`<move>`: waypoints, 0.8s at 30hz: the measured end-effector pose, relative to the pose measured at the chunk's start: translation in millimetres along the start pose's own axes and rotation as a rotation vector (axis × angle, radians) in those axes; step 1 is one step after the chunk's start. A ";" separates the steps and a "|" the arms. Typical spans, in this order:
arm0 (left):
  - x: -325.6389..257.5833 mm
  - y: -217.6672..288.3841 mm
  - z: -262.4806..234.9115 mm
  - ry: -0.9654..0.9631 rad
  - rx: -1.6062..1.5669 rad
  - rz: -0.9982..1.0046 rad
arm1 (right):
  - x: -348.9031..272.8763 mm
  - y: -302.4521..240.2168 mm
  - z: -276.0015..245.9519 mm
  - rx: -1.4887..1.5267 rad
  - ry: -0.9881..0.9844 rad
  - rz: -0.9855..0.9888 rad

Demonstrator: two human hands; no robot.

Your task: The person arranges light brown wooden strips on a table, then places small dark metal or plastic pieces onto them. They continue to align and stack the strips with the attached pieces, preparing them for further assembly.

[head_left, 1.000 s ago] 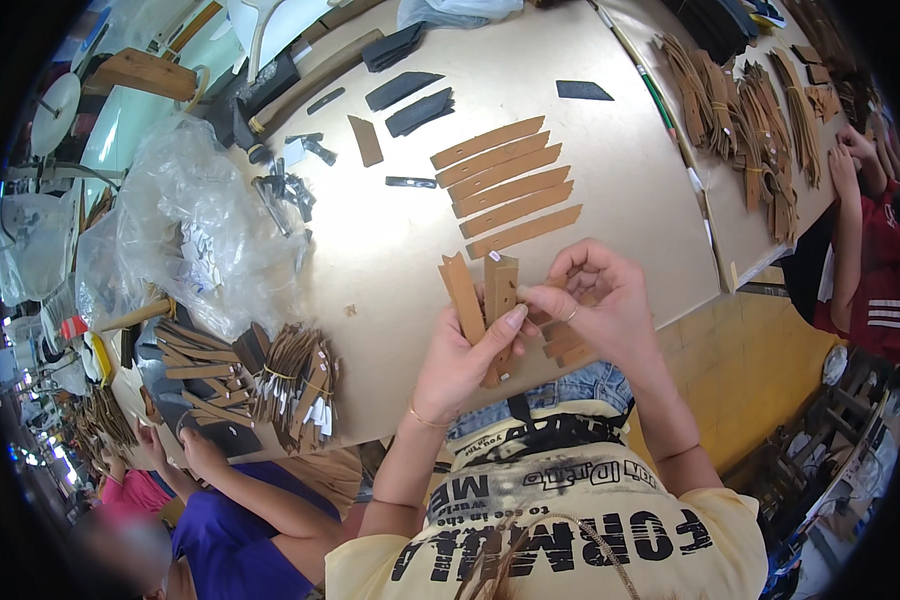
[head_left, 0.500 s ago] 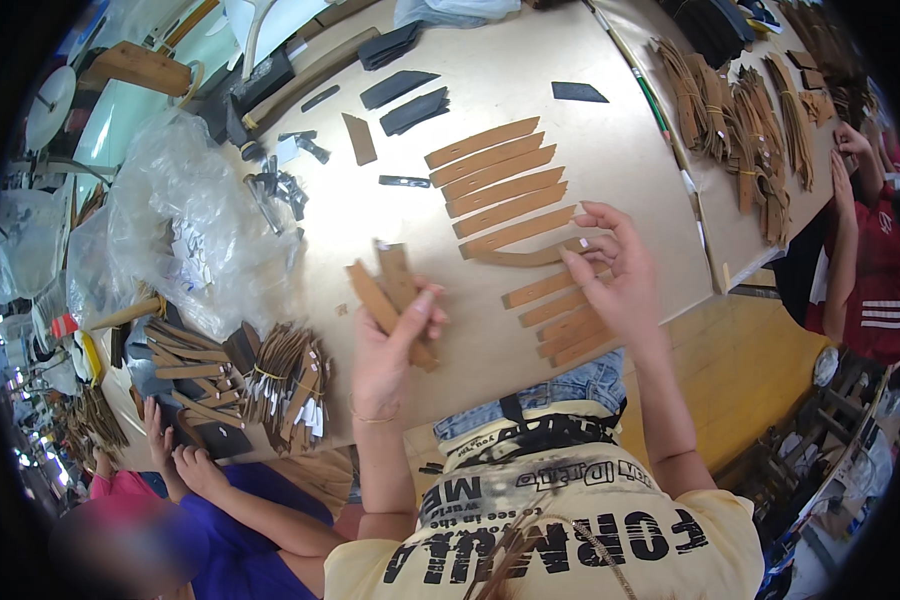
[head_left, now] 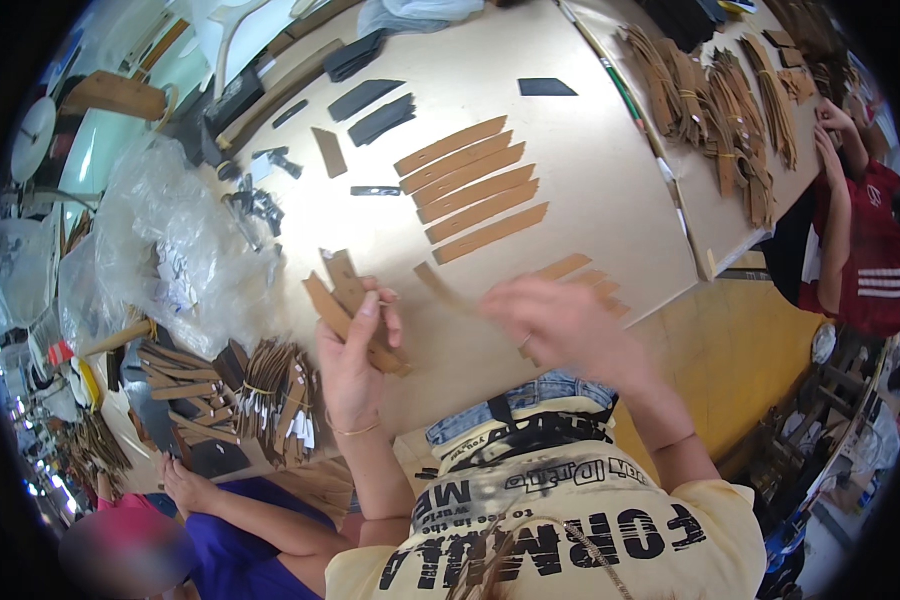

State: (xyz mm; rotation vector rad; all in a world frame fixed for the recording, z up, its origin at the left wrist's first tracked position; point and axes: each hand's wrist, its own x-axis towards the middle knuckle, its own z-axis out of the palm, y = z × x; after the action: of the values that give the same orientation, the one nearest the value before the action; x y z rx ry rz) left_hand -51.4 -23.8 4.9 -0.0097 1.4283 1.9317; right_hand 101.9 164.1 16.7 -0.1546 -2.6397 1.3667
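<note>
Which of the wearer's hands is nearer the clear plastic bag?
The left. The left hand, holding brown strips, is to the lower right of the clear plastic bag; the right hand is farther right, beyond the left.

The big table point(head_left: 620, 185) has a shiny tan top. Long brown strips point(head_left: 492, 232) lie side by side in the middle, with more strips point(head_left: 568, 267) near the front edge. Flat black pieces point(head_left: 366, 98) lie farther back, close to one short brown piece point(head_left: 328, 151). A crumpled clear bag point(head_left: 140, 230) sits on the left.
</note>
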 end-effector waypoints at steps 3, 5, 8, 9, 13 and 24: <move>2.2 8.3 -9.3 0.048 -0.009 0.055 | 5.6 -26.6 20.0 0.110 -0.041 -0.216; 2.8 14.3 -17.9 0.081 -0.041 0.119 | 9.3 -32.3 25.3 0.202 0.026 -0.231; 4.4 19.7 -28.8 0.108 -0.078 0.147 | 9.4 -21.7 21.9 0.317 0.191 0.086; 5.3 18.5 -30.1 0.115 -0.077 0.137 | 8.8 -10.0 15.8 0.351 0.240 0.269; 8.4 10.7 -26.4 0.115 -0.055 0.082 | 4.0 35.8 -5.7 0.209 0.372 0.596; 5.4 3.3 -5.1 0.005 -0.027 0.005 | 2.2 49.5 -32.2 0.351 0.292 0.611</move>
State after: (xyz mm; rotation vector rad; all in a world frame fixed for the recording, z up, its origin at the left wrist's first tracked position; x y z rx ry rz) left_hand -59.3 -25.6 3.5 -0.0238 1.4065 1.9560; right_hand 106.8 218.7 -5.2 -1.0877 -2.1446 1.7797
